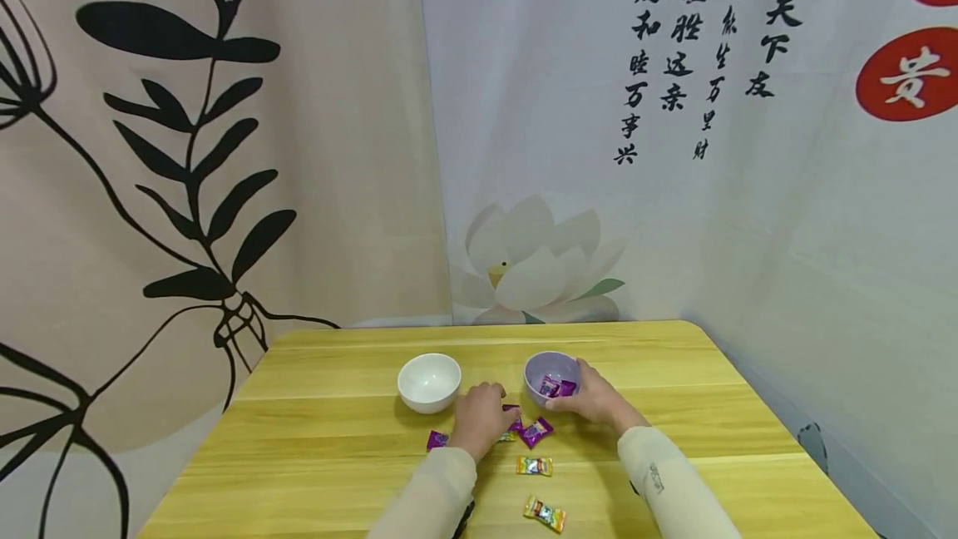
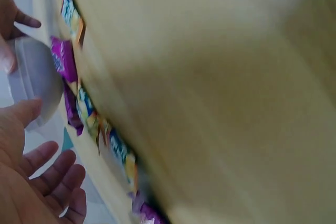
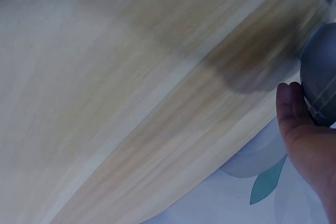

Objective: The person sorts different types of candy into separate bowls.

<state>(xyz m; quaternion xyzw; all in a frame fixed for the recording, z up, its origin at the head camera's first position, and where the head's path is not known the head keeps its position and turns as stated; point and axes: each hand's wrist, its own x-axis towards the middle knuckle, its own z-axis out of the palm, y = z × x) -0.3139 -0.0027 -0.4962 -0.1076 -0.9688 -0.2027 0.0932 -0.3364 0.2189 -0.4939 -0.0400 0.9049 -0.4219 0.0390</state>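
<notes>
My right hand holds a small light-purple bowl at its right side, thumb near the front and fingers behind. Several purple-wrapped candies lie inside it. In the right wrist view the fingers lie along the wall of the bowl. My left hand is just left of that bowl, over a cluster of wrapped candies. Seen from the left wrist, its fingers are loosely bent with nothing between them. A purple candy lies near its fingertips, and another purple candy to its left.
A white bowl stands on the wooden table behind and left of my left hand. Two yellow-wrapped candies, one nearer the middle and one toward the front, lie between my forearms. A printed cloth hangs behind the table.
</notes>
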